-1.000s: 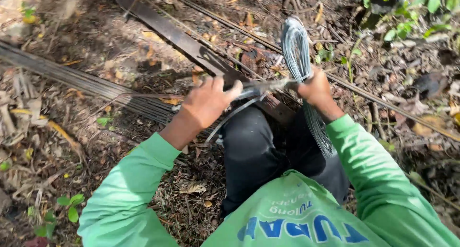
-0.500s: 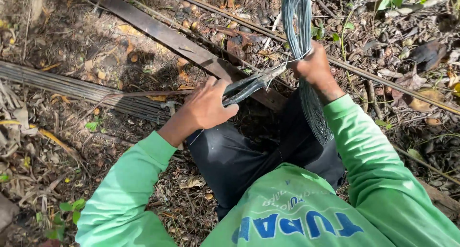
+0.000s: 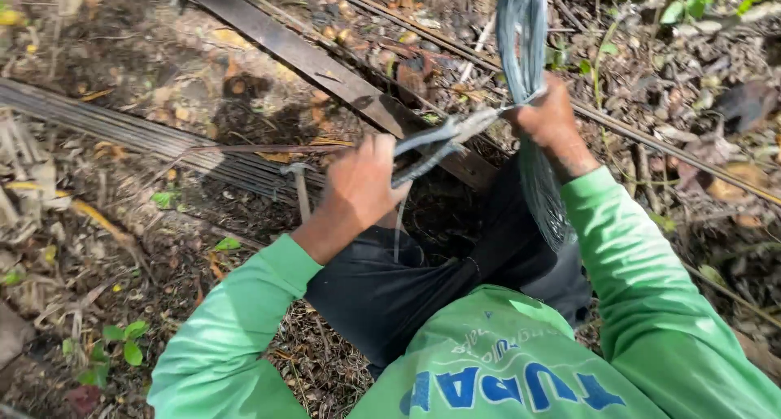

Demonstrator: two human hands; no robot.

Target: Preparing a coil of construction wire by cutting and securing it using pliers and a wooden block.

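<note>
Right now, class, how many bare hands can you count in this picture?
2. The left hand grips a short bunch of grey wire at centre. The right hand holds the wire coil further up and right. No other hands show; leaf litter covers the ground.

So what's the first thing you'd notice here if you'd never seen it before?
Probably the coil of grey wire standing upright at top centre, gripped by the right hand. Next, the left hand in the middle, clutching a bundle of wire strands stretched between the two hands. The bright green sleeves stand out against the brown leaf litter, and a dark plank slants across the ground behind.
</note>
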